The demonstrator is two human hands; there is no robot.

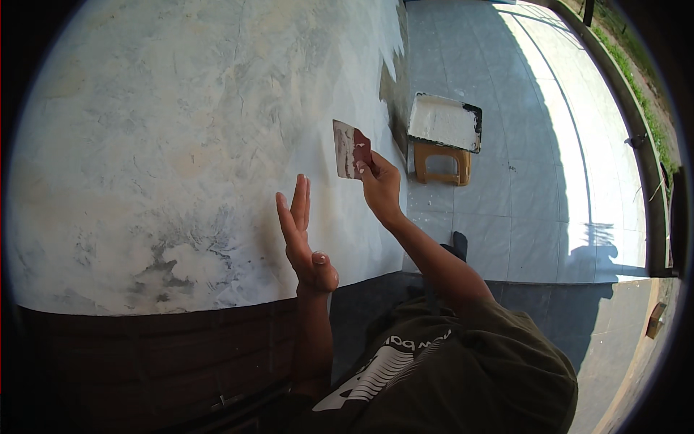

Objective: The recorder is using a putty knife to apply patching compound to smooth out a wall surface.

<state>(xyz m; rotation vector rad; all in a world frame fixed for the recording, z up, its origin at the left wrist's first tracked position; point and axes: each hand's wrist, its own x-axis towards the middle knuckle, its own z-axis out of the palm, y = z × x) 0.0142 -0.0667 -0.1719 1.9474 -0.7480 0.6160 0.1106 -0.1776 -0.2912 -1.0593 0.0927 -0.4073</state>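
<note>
In my right hand (381, 186) is a putty knife (348, 150) with a wide flat blade and a dark red handle part; pale filler is smeared on the blade. The blade is held up close to the patchy white wall (181, 108); I cannot tell whether it touches. My left hand (302, 246) is raised beside the wall, fingers stretched out and holding nothing. A white smear shows on its thumb.
On the right, a tray (442, 121) with white filler and a dark-stained rim rests on a yellow plastic stool (442, 165). Pale tiles (506, 173) cover the floor, spotted with white drips near the wall. A dark panelled door (159, 354) is at lower left.
</note>
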